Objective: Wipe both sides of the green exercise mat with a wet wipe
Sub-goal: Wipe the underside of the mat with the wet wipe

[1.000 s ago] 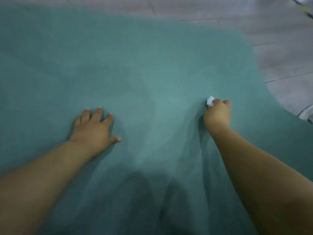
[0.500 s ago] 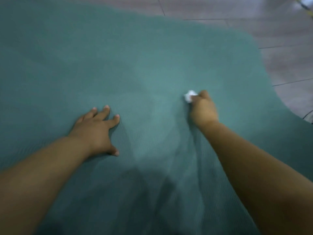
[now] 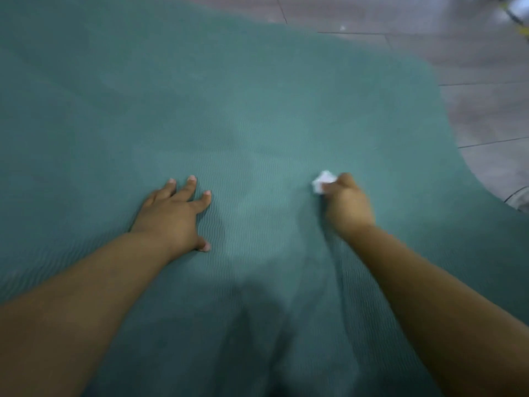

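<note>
Mid-wipe on the mat's top face.
Right hand point(image 3: 347, 202) pinched the balled wet wipe point(image 3: 323, 181) against the green mat point(image 3: 257, 110); left hand point(image 3: 174, 213) lay spread flat, bracing. Most unwiped mat lay ahead and left; floor point(image 3: 472, 67) right.

2 bare forearms, no sleeves.

mat point(image 3: 257, 110): on floor point(image 3: 472, 61)
left hand point(image 3: 174, 213): flat on mat
right hand point(image 3: 347, 203): right of it, wipe point(image 3: 323, 181) at fingertips
</note>
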`<action>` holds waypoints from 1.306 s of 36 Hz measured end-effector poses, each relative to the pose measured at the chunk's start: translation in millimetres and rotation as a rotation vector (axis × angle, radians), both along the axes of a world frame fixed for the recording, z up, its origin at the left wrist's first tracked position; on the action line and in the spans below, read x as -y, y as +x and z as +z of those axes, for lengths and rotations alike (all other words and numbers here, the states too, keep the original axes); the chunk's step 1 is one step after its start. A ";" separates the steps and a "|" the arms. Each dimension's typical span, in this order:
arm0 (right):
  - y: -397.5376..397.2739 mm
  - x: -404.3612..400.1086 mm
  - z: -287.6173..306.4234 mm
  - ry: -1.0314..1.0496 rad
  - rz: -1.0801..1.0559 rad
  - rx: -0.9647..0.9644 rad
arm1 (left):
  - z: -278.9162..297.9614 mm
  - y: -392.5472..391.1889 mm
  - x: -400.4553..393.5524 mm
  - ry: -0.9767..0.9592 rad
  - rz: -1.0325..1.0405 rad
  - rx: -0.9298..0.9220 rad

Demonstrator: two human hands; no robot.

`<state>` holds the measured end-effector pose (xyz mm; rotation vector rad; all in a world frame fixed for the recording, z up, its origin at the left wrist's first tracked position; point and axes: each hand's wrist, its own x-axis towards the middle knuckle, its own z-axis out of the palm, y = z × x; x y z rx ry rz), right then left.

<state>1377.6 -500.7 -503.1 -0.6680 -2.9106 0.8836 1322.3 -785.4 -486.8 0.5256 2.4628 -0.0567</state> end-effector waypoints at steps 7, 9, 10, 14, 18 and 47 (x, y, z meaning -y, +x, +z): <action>16.3 53.8 -19.9 0.133 -0.081 -0.009 | 2.1 -1.2 -2.7 -0.013 0.001 0.009; 38.2 95.5 -15.3 0.133 0.206 0.063 | 3.3 -0.4 -3.0 -0.014 0.004 0.008; 50.2 111.0 -10.7 0.126 0.364 0.100 | 3.7 0.2 -2.9 -0.012 0.006 0.009; 68.7 97.4 -2.5 0.156 0.717 0.088 | 5.5 8.3 -0.3 -0.004 -0.014 0.003; 47.9 8.9 -1.7 0.286 0.240 0.173 | 13.6 20.3 3.0 -0.009 -0.071 -0.003; 151.5 125.2 -7.2 0.084 0.030 0.198 | 12.0 130.4 30.2 -0.038 -0.117 0.032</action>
